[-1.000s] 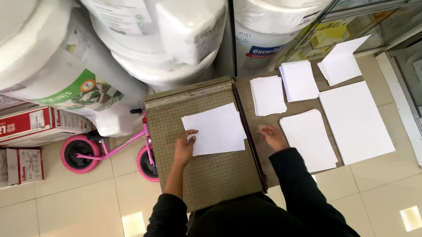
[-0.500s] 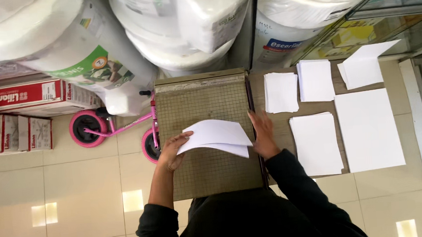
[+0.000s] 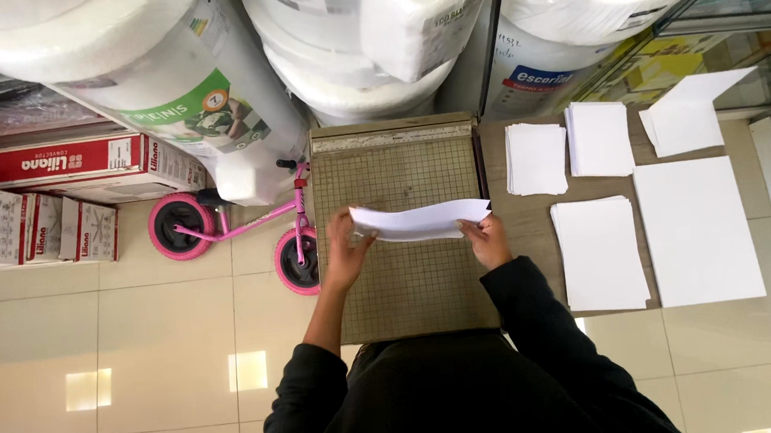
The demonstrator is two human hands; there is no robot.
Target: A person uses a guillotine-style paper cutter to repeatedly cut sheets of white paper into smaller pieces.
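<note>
Paper stack (image 3: 422, 220) lifted over the gridded cutter board (image 3: 401, 242).
White, thin, sagging mid-span; left hand (image 3: 345, 255) and right hand (image 3: 488, 241) each gripping one end.

A thin stack of white paper (image 3: 422, 219) is held level, lifted just above the gridded paper cutter (image 3: 400, 233). Its sheets bow slightly in the middle. Both short ends are pinched.

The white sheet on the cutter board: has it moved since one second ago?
Yes. The white sheet lay flat on the gridded cutter board before; now the left hand and right hand hold it lifted and bent above the grid.
</note>
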